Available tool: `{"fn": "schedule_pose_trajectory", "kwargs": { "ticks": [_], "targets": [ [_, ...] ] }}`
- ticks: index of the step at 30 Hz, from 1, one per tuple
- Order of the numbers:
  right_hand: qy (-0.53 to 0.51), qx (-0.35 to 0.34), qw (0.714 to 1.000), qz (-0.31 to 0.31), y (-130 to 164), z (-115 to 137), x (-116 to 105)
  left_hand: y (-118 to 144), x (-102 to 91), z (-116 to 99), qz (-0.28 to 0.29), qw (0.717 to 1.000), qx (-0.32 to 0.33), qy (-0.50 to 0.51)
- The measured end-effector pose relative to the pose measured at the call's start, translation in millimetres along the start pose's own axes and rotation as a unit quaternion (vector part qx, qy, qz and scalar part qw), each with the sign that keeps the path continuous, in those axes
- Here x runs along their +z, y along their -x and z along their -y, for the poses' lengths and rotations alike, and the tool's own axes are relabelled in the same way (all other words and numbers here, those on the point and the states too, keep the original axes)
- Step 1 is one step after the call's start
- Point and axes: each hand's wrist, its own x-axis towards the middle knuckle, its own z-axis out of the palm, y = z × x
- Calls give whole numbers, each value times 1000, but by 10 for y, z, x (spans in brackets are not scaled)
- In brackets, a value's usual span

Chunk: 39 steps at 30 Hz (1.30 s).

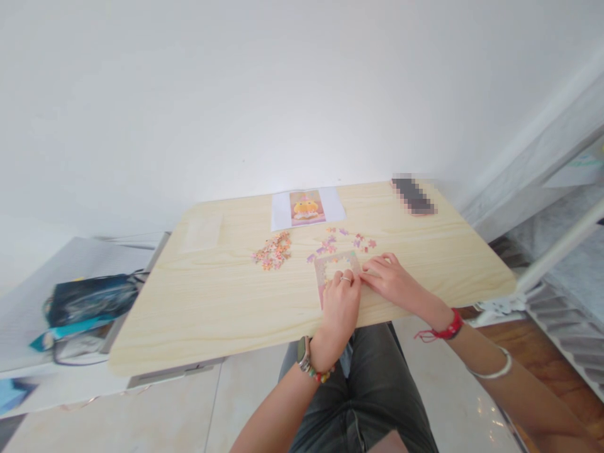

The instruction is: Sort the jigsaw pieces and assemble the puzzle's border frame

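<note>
Pressing both palms down, you have your left hand [340, 301] and right hand [389, 277] flat on the puzzle frame [336, 263] near the table [226, 302] front edge, fingers spread, gripping nothing. Only the border looks assembled; its middle is bare. A loose pile [272, 250] and scattered pieces [346, 240] lie beyond, below the reference picture [307, 207], so most remains.

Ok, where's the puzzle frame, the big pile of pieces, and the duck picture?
puzzle frame [330, 261], head view, top border.
pile of pieces [272, 251], head view, middle of heap.
duck picture [307, 208], head view, centre of print.
</note>
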Motion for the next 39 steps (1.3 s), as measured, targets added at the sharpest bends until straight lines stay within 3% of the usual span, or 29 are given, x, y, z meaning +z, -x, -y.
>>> {"fn": "schedule_pose_trajectory", "kwargs": {
  "ticks": [9, 14, 25, 32, 36, 39],
  "targets": [
    [11, -1, 1000, -8, -20, 7, 16, -99, 24, 161, 0, 998, -3, 66],
    [47, -19, 999, -7, -31, 29, -10, -178, -39, 254, 11, 998, 25, 51],
    [103, -59, 993, 1, -66, 82, 0, -180, -133, 239, 49, 996, 71, 22],
    [20, 3, 1000, -7, -35, 25, 32, -212, -102, 238, 54, 997, 40, 47],
    [-60, 56, 997, 8, -5, -111, 24, -128, -110, 319, 16, 999, 15, 42],
    [-86, 75, 993, 34, -41, -226, 28, 44, -139, 518, -28, 998, 16, 46]
  ]
}}
